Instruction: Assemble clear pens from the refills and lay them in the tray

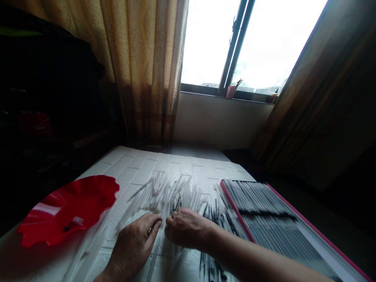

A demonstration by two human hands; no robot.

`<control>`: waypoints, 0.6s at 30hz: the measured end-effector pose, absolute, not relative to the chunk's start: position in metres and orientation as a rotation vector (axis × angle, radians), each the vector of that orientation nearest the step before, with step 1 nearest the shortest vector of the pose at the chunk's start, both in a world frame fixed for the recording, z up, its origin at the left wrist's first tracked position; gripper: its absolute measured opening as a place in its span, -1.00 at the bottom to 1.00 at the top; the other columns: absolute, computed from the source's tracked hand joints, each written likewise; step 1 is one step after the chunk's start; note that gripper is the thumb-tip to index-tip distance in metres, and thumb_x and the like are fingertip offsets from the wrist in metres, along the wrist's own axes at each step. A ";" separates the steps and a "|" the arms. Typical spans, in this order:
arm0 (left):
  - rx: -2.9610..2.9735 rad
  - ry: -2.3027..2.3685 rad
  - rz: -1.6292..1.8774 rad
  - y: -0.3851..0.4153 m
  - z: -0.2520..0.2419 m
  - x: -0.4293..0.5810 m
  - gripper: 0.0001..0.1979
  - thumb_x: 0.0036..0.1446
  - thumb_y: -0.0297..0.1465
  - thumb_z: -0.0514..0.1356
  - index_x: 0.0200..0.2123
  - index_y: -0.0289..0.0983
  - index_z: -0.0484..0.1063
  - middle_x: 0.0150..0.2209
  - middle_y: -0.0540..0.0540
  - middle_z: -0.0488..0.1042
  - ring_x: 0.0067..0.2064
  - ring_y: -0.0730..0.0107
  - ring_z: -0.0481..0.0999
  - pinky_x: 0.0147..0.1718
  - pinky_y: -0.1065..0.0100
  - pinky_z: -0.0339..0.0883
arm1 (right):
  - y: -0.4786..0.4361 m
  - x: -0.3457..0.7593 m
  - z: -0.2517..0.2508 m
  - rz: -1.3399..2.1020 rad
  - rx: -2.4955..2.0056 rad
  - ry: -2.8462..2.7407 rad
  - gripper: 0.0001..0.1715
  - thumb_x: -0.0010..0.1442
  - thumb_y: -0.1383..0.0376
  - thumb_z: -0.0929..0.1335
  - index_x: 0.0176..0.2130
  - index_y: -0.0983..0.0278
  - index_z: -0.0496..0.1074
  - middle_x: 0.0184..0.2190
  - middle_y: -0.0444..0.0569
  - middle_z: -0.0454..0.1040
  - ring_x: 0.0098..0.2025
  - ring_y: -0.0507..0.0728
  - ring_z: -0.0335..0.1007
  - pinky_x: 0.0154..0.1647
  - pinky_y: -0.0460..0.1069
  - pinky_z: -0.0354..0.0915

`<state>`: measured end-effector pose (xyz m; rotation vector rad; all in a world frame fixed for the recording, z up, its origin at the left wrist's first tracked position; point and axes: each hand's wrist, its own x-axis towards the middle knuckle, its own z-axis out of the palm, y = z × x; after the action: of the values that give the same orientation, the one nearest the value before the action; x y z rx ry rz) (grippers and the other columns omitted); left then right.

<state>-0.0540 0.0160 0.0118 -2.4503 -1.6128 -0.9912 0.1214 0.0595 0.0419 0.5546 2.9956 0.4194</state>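
My left hand (pixel 136 239) is closed in a pinch, fingertips at a clear, thin plastic tube (pixel 155 250) that runs down towards me. Close beside it, my right hand (pixel 188 227) is curled with its fingers together, and what they grip is hidden. Thin dark sticks (pixel 176 204) show just beyond the right knuckles; whether they are held or lying there I cannot tell. A loose pile of clear tubes (pixel 164 192) spreads in front of both hands. Under and beside my right forearm lie several slim black pen-like sticks (pixel 211 223).
A red wavy-rimmed bowl (pixel 96 186) stands at left with small bits inside. At right, a red-edged box (pixel 235 209) holds rows of filled tubes. The white brick-patterned table (pixel 141 156) reaches towards a curtain (pixel 147 78) and window. A pink cup (pixel 231 92) is on the sill.
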 end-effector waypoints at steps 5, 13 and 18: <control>-2.462 -1.620 -0.990 0.015 0.013 -0.054 -0.76 0.24 -0.38 0.01 -0.27 -0.18 0.50 -0.34 -0.03 0.64 -0.34 0.30 0.66 -0.39 0.39 0.49 | 0.063 0.136 0.046 0.456 0.479 3.032 -0.78 0.29 0.45 0.22 -0.31 0.32 0.43 -0.42 -0.04 0.52 -0.45 0.08 0.40 -0.57 -0.05 0.25; -2.541 -1.622 -0.925 0.011 0.007 -0.049 -0.85 0.21 -0.38 0.12 -0.25 -0.15 0.50 -0.29 -0.05 0.60 -0.22 0.23 0.61 -0.24 0.28 0.47 | 0.054 0.184 0.059 -0.049 1.528 3.768 -0.86 0.30 0.36 0.24 -0.22 0.27 0.38 -0.30 0.00 0.52 -0.36 0.06 0.47 -0.39 -0.09 0.38; -2.643 -1.573 -0.730 -0.001 -0.003 -0.036 -0.79 0.09 -0.44 0.23 -0.18 -0.12 0.48 -0.17 -0.06 0.55 -0.15 0.17 0.56 -0.18 0.18 0.45 | 0.050 0.209 0.036 -0.486 2.272 3.710 -0.94 0.24 0.30 0.32 -0.24 0.23 0.40 -0.39 -0.09 0.48 -0.49 0.04 0.46 -0.44 -0.08 0.40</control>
<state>-0.0360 -0.0010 -0.0029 -2.6431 -1.5726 -0.7303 0.2092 0.0502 0.0363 2.2718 3.7101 -0.4860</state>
